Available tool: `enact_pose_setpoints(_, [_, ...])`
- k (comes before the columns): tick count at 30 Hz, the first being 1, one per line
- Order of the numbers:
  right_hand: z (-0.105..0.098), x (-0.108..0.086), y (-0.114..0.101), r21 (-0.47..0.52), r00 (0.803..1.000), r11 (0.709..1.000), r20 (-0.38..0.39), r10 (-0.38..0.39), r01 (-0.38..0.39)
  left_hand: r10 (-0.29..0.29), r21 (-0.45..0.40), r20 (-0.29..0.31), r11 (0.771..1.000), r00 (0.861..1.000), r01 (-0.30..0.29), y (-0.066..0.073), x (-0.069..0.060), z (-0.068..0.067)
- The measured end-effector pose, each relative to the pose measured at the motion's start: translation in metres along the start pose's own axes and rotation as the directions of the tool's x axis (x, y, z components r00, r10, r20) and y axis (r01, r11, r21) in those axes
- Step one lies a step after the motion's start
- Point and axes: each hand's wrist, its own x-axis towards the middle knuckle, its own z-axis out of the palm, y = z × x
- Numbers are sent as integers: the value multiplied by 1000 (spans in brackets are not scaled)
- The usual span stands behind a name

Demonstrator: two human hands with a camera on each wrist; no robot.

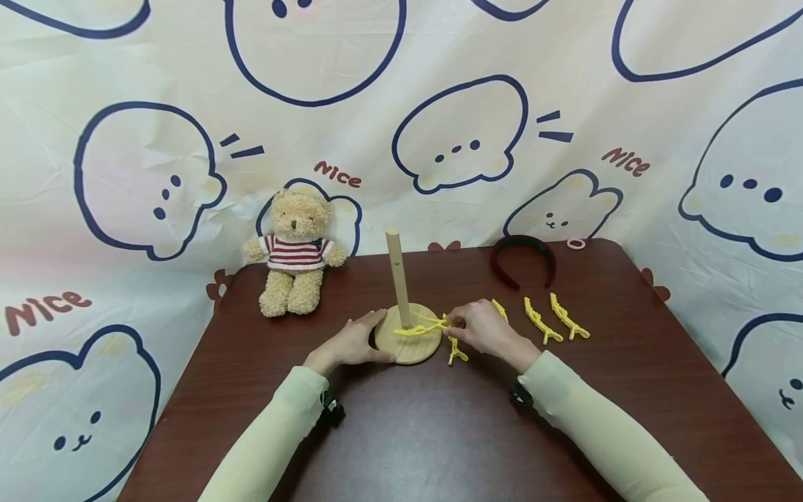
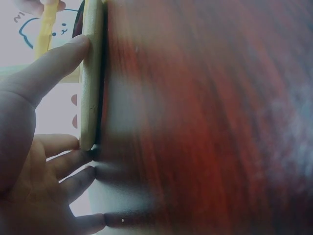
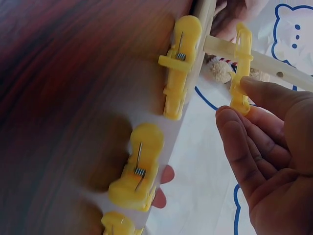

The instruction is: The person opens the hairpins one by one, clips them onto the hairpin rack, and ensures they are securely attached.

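A wooden stand, a round base (image 1: pixel 422 348) with an upright post (image 1: pixel 398 275), stands mid-table. My left hand (image 1: pixel 351 343) grips the rim of the base from the left; in the left wrist view its thumb (image 2: pixel 58 63) presses the edge and the fingers spread along it. Between thumb and fingertips my right hand (image 1: pixel 486 326) pinches a yellow clothespin (image 3: pixel 240 68), which it holds above the base beside the post's foot. Another yellow clothespin (image 1: pixel 456 351) lies just right of the base, near the right hand. One more clothespin (image 1: pixel 500 311) is partly hidden behind that hand.
Further right lie two yellow clothespins, one nearer (image 1: pixel 541 321) and one farther (image 1: pixel 568 317). A dark red headband (image 1: pixel 523 242) and a pink ring (image 1: pixel 575 244) are at the back right. A teddy bear (image 1: pixel 295 252) in a striped shirt sits at the table's back left edge.
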Motion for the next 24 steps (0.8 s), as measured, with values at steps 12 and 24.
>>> enact_pose_setpoints(12, [8,10,-8,0,1000,1000,13,2,-2,2,-3,-1,1000,1000,-2,-1,1,0])
enact_pose_setpoints(24, [15,15,-15,-14,1000,1000,-5,-8,8,-1,-4,-1,1000,1000,1,-1,0,1])
